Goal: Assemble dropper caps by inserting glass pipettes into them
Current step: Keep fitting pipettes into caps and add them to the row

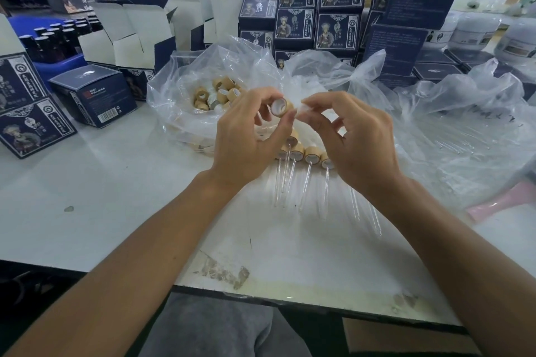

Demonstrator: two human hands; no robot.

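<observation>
Worn white table [121, 211] edge, chipped. Above it, left hand [249, 136] pinches a round wood-toned dropper cap [282, 106], white-lined opening facing right hand [353, 136], whose fingertips pinch a clear glass pipette [304, 106] beside it.

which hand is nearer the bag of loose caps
Left. The left hand, holding a cap, sits right at the near edge of the bag of loose caps. The right hand is farther to the right, beyond the held cap.
</observation>
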